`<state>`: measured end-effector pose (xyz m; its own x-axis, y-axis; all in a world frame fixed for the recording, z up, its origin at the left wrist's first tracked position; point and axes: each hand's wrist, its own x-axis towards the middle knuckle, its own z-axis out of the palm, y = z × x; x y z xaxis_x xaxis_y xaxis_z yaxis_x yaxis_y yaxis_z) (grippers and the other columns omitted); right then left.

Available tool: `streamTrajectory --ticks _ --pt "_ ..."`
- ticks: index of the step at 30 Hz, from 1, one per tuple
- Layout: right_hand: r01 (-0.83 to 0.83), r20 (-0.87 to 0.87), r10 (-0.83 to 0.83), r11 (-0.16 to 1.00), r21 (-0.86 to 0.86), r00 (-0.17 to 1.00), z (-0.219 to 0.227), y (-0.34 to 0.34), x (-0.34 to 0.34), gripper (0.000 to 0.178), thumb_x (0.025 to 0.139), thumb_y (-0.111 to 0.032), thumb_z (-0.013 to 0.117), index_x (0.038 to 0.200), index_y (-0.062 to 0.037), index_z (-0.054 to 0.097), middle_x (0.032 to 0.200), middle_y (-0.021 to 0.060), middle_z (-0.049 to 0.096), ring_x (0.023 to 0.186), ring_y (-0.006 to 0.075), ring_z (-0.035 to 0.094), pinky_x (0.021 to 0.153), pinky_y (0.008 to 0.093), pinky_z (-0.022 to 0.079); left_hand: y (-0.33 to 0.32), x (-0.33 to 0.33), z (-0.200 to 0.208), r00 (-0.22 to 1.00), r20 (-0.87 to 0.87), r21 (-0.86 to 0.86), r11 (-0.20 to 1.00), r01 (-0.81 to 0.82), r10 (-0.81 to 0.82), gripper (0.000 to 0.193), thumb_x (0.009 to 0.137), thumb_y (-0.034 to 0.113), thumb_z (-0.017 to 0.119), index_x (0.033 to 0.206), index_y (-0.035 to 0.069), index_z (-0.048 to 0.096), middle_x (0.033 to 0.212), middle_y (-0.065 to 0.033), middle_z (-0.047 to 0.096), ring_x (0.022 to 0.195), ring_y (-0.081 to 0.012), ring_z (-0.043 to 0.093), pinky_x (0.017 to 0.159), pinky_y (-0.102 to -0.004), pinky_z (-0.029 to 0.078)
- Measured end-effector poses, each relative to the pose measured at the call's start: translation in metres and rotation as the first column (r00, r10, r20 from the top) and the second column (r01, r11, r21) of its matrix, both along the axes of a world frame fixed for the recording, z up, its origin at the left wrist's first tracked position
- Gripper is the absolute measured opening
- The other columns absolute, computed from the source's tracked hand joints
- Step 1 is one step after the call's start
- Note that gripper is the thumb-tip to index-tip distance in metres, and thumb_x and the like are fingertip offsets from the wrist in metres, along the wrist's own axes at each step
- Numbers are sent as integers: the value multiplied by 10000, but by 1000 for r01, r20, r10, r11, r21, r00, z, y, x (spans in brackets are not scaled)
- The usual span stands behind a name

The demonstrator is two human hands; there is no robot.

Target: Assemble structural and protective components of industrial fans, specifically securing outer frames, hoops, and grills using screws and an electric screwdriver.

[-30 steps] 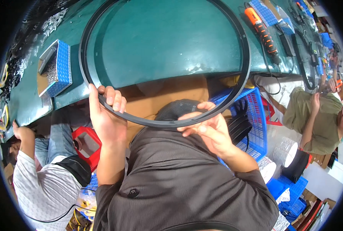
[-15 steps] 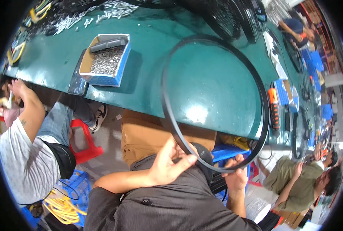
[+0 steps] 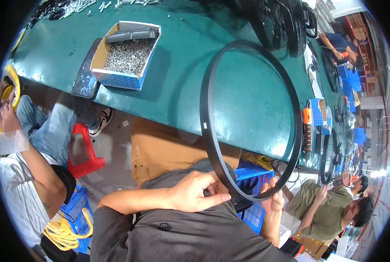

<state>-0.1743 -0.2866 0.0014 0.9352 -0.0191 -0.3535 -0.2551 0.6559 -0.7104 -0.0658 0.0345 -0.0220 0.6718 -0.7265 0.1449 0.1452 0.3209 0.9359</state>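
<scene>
A thin black hoop [image 3: 207, 109] stands tilted up between me and the table, with a small pale rectangular spot on its left side. My right hand [image 3: 271, 203] grips its lower right rim, fingers curled round the band. At the lower left rim, my left hand [image 3: 199, 192] has its thumb stretched along the near side; its other fingers bend in behind the band and are partly hidden. Beyond the hoop lies the green tabletop [image 3: 177, 87]. To the left stands an open cardboard box [image 3: 120, 81] full of small metal screws, a dark grey piece lying across them.
A dark phone-like slab [image 3: 88, 72] lies beside the box. Black fan grilles [image 3: 287, 26] crowd the far right. An orange-and-black handheld tool [image 3: 307, 129] rests near a blue box [image 3: 319, 111]. Co-workers [image 3: 31, 187] sit at left and right; a red stool [image 3: 85, 153] stands below.
The hoop has turned, bringing the pale spot onto its left side, and shifted slightly. My left thumb has slid down along the rim. The view has moved, and the left co-worker's hands hold something yellow.
</scene>
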Motion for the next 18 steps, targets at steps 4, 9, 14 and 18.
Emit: streamTrajectory --ticks 4,9,14,18 --pt "-19 -9 18 997 -76 1000 -5 15 5 446 723 -146 785 997 -86 439 879 238 647 670 282 649 615 357 553 12 1 -2 988 -144 37 998 -57 62 326 879 36 679 1168 -27 542 931 -108 720 874 -154 696 794 -289 544" --pt "-76 -131 43 963 -257 990 -11 29 8 463 738 -214 808 1000 -87 449 858 194 642 667 253 625 634 335 529 20 8 -19 949 -295 9 994 -112 110 334 878 -20 577 1203 -39 503 976 -143 693 927 -184 688 834 -302 534" --pt "-29 -161 -8 974 -226 987 -11 32 8 422 732 -116 801 986 -84 465 910 230 680 733 269 669 652 334 542 26 7 -31 936 -342 15 996 -90 90 300 893 -9 580 1183 -51 514 968 -120 690 904 -145 669 822 -283 532" --pt "-67 -129 42 977 -203 991 -13 29 9 419 726 -76 798 992 -86 474 935 234 688 770 268 674 681 341 551 29 12 -33 938 -343 35 998 -43 52 330 884 38 578 1200 -40 525 1010 -147 686 935 -204 686 862 -324 529"
